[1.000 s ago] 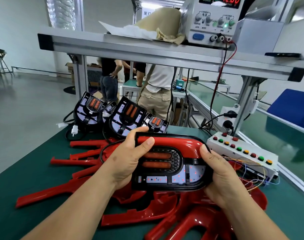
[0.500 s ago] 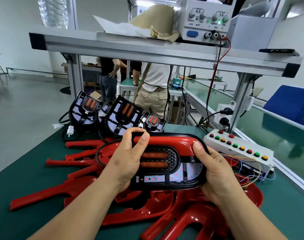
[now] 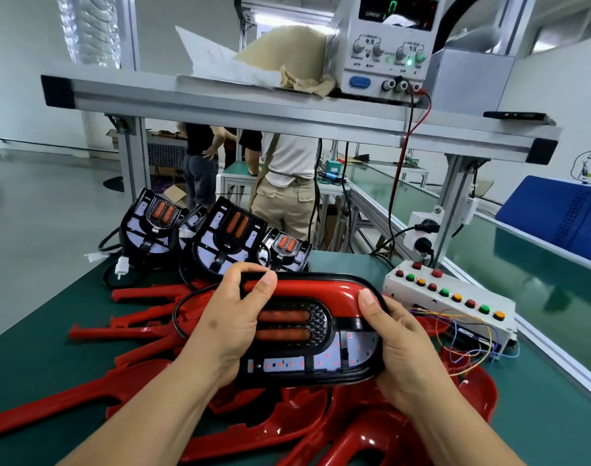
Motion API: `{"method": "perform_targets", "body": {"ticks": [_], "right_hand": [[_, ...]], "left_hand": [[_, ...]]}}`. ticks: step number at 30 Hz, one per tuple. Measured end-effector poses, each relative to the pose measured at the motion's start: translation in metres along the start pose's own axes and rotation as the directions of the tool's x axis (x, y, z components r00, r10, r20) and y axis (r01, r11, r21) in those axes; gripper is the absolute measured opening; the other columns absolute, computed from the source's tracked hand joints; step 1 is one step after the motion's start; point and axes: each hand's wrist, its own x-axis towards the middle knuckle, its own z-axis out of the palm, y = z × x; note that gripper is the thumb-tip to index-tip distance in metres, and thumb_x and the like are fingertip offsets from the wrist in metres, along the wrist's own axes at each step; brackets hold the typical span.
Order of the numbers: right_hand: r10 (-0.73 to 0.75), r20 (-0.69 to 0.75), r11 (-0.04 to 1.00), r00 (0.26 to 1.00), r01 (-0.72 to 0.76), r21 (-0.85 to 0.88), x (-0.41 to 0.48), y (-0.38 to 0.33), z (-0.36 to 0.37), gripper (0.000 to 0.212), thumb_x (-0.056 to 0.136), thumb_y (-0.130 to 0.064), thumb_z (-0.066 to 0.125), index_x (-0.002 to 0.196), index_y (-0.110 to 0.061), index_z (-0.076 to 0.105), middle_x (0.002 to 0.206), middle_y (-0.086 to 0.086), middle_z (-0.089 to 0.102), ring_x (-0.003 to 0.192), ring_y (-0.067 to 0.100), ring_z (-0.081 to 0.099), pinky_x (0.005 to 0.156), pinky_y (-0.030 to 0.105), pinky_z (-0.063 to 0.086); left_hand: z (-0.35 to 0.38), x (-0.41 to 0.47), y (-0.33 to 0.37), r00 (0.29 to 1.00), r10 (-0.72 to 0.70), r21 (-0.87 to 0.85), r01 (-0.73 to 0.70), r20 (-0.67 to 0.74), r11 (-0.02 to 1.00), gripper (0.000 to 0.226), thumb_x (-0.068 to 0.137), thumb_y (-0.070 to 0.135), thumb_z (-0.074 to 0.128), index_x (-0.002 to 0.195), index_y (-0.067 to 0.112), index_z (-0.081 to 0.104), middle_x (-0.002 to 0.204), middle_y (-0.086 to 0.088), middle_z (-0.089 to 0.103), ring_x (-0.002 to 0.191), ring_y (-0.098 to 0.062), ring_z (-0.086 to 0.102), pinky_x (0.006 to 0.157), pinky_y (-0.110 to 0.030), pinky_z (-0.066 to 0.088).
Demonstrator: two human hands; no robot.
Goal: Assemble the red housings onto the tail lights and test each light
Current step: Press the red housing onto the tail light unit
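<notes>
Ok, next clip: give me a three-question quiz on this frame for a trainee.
1. True or false: the left hand and right hand both grip the black oval tail light carrying a glossy red plastic housing along its top edge.
2. Where is the white box of coloured push buttons? A on the floor; B on the green mat, right of the held light; C on a chair.
3. What does the grey bench power supply stand on?
Key: 1 true; 2 B; 3 the aluminium shelf above the bench.
</notes>
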Motion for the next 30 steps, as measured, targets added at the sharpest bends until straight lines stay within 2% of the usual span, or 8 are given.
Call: {"method": "perform_targets", "body": {"ticks": [6, 12, 17, 20, 22, 25, 28, 30], "right_hand": [[0.101, 0.034, 0.995, 0.994, -0.100, -0.009, 0.003, 0.001, -0.001, 0.070, 0.065, -0.059, 0.081, 0.109, -0.006, 0.071, 0.114, 0.024, 0.068, 0.106, 0.040, 0.066, 0.093, 0.056, 0.050], [0.193, -0.045, 0.976, 0.980, -0.188, 0.106, 0.005, -0.002, -0.005, 0.049, 0.084, -0.054, 0.059, 0.094, -0.010, 0.078, 0.105, 0.018, 0.072, 0.095, 0.035, 0.071, 0.071, 0.045, 0.058], [0.251, -0.150, 0.959, 0.956, -0.224, 0.172, 0.007, -0.005, -0.003, 0.043, 0.094, -0.041, 0.053, 0.103, -0.004, 0.073, 0.105, 0.018, 0.073, 0.092, 0.035, 0.072, 0.074, 0.047, 0.058], [0.233, -0.186, 0.959, 0.954, -0.194, 0.207, 0.008, -0.008, -0.003, 0.038, 0.097, -0.036, 0.050, 0.090, -0.010, 0.077, 0.099, 0.015, 0.074, 0.083, 0.031, 0.073, 0.063, 0.042, 0.059], [0.236, -0.219, 0.951, 0.947, -0.178, 0.253, 0.010, -0.012, -0.005, 0.039, 0.099, -0.035, 0.047, 0.090, -0.011, 0.076, 0.099, 0.014, 0.075, 0.080, 0.028, 0.074, 0.058, 0.040, 0.060], [0.247, -0.251, 0.933, 0.936, -0.160, 0.323, 0.013, -0.018, -0.011, 0.039, 0.101, -0.036, 0.043, 0.106, -0.007, 0.068, 0.101, 0.014, 0.074, 0.083, 0.029, 0.073, 0.054, 0.041, 0.059], [0.241, -0.286, 0.925, 0.928, -0.130, 0.357, 0.015, -0.018, -0.013, 0.039, 0.102, -0.036, 0.041, 0.109, -0.008, 0.067, 0.101, 0.013, 0.074, 0.083, 0.028, 0.073, 0.052, 0.041, 0.058], [0.243, -0.301, 0.923, 0.922, -0.124, 0.364, 0.016, -0.017, -0.014, 0.039, 0.101, -0.036, 0.042, 0.114, -0.009, 0.066, 0.102, 0.012, 0.074, 0.084, 0.027, 0.073, 0.054, 0.040, 0.059]], "left_hand": [[-0.003, 0.002, -0.001, 0.996, -0.085, -0.044, 0.084, -0.012, 0.995, 0.036, 0.079, 0.038, 0.068, 0.109, 0.021, 0.057, 0.096, -0.016, 0.074, 0.082, -0.043, 0.072, 0.059, -0.047, 0.059], [-0.002, 0.000, 0.005, 0.986, -0.148, -0.042, 0.151, 0.073, 0.988, 0.049, 0.082, 0.046, 0.065, 0.120, 0.018, 0.053, 0.104, -0.018, 0.073, 0.090, -0.043, 0.072, 0.066, -0.049, 0.060], [0.000, -0.001, 0.010, 0.982, -0.164, -0.008, 0.165, 0.090, 0.986, 0.058, 0.076, 0.058, 0.058, 0.124, 0.025, 0.053, 0.097, -0.008, 0.076, 0.087, -0.031, 0.074, 0.063, -0.039, 0.060], [-0.009, 0.000, 0.022, 0.981, -0.163, 0.215, 0.138, 0.104, 0.967, 0.065, 0.074, 0.068, 0.046, 0.129, 0.035, 0.050, 0.112, -0.005, 0.072, 0.106, -0.028, 0.068, 0.085, -0.044, 0.057], [-0.027, 0.001, 0.036, 0.996, -0.078, 0.490, 0.051, 0.035, 0.870, 0.053, 0.079, 0.067, 0.042, 0.123, 0.038, 0.053, 0.116, 0.001, 0.065, 0.110, -0.017, 0.061, 0.093, -0.037, 0.052], [-0.054, -0.008, 0.053, 0.986, -0.144, 0.756, 0.029, 0.087, 0.654, 0.007, 0.090, 0.039, 0.064, 0.088, 0.034, 0.069, 0.084, 0.008, 0.071, 0.078, 0.000, 0.064, 0.064, -0.017, 0.052], [-0.057, -0.021, 0.050, 0.864, -0.471, 0.972, -0.079, 0.178, 0.222, 0.011, 0.080, 0.036, 0.078, 0.087, 0.039, 0.070, 0.080, 0.015, 0.069, 0.069, 0.006, 0.060, 0.061, -0.010, 0.045], [-0.048, -0.028, 0.039, 0.848, -0.518, 0.991, -0.136, 0.109, -0.014, 0.034, 0.075, 0.043, 0.080, 0.105, 0.040, 0.064, 0.090, 0.019, 0.063, 0.079, 0.006, 0.057, 0.066, -0.007, 0.042]]}}
